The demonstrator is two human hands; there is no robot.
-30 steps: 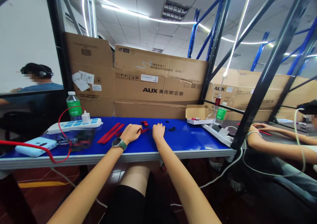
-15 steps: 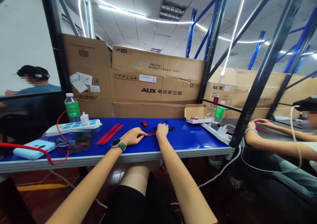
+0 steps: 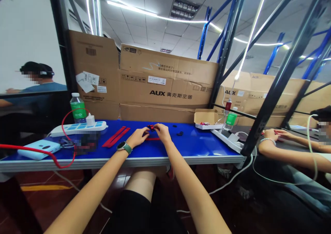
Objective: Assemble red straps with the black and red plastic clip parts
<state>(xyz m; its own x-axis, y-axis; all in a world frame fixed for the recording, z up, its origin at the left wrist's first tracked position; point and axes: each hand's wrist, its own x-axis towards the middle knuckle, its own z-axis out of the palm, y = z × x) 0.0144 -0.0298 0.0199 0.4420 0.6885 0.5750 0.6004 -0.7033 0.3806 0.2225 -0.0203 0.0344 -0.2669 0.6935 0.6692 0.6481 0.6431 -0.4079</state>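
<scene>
Over the middle of the blue table, my left hand (image 3: 139,137) is held with fingers curled and thumb near the index finger; what lies between them is hidden. Facing it, my right hand (image 3: 162,133) has its fingertips pinched together beside a small red-and-black strap piece (image 3: 151,127), which it partly covers. I cannot make out exactly what that pinch holds. A flat red strap (image 3: 154,139) lies on the table below and between both hands. Left of my left hand are two more red straps (image 3: 116,136). Small black plastic pieces (image 3: 179,134) lie right of my right hand.
A power strip (image 3: 77,127), a light blue power bank (image 3: 38,148), a red cable and a bottle (image 3: 78,108) crowd the left. An open small box (image 3: 207,118) and another power strip (image 3: 227,139) stand right. Cardboard (image 3: 165,109) walls the back. Co-workers sit on both sides.
My right hand has moved left and away from me, from the black pieces to the red-and-black piece. My left hand has come off the flat red strap and shifted slightly right.
</scene>
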